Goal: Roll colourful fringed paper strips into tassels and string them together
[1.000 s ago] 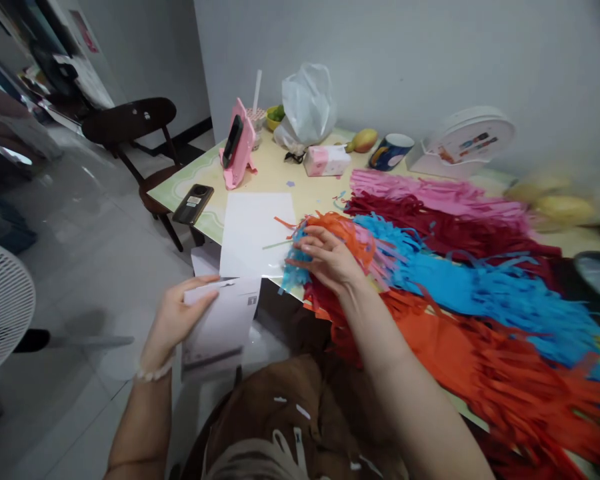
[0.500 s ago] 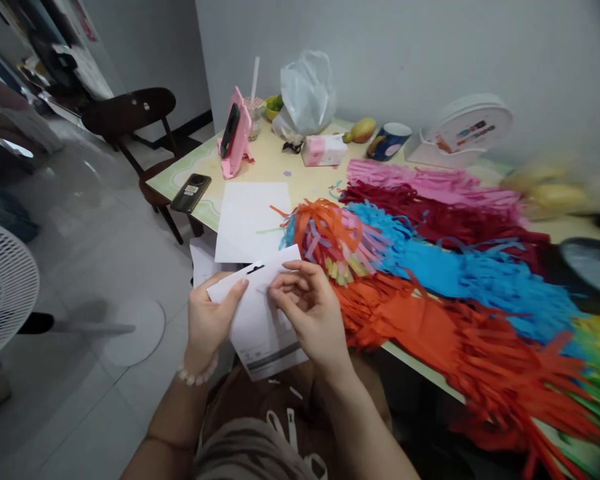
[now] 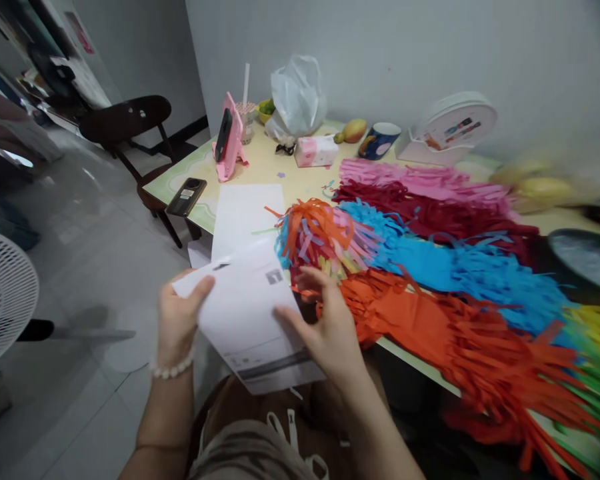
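Observation:
My left hand (image 3: 180, 313), with a beaded bracelet at the wrist, pinches the left edge of a white printed paper sheet (image 3: 250, 313) with the thumb on top. The sheet tilts over my lap and bears a small dark print, a grey band low down and a dark slot-like mark near its top left. My right hand (image 3: 325, 323) holds the sheet's right side, thumb on its face and fingers curled around the edge, partly hidden. Behind it on the table lie another white sheet (image 3: 247, 210) and a multicoloured paper-fringe tassel (image 3: 320, 233).
Orange (image 3: 420, 320), blue (image 3: 425, 260), dark red (image 3: 430, 213) and pink (image 3: 425, 180) fringed paper strips cover the table's right side. A phone (image 3: 187, 197) lies near the left edge, close to a pink phone stand (image 3: 231, 140). A fan (image 3: 5, 300) stands at the left.
The sheet has opened out wider, bringing a small printed mark into view. My left hand has moved left, and my right hand has shifted from the sheet's upper face to its right side.

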Demonstrator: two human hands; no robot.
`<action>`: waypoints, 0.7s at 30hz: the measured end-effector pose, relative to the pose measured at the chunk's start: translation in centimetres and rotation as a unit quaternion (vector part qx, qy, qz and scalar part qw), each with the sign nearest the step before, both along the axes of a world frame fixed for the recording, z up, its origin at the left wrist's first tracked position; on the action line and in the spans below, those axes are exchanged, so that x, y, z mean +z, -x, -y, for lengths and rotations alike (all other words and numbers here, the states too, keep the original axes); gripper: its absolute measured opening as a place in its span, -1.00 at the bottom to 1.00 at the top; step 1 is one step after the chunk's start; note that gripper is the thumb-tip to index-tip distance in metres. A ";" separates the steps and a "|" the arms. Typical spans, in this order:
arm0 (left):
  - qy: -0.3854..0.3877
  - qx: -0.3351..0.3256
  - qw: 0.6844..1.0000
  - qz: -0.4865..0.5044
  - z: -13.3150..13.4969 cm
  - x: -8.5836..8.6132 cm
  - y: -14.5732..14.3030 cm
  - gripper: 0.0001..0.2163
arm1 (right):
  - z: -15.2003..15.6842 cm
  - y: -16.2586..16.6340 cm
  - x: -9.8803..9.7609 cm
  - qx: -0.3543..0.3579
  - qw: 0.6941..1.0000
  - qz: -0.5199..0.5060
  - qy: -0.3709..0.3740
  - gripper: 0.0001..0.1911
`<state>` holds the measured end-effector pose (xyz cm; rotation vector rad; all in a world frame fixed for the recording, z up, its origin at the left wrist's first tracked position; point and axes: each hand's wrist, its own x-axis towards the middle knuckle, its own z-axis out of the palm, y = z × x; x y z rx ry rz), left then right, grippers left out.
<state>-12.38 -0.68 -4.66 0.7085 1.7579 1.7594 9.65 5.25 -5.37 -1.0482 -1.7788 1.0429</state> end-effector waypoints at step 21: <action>0.132 -0.156 0.825 -0.526 -9.5 -5.5 0.9 -0.56 | -18.0 4.3 -4.0 -0.054 0.901 0.382 -0.197 -0.53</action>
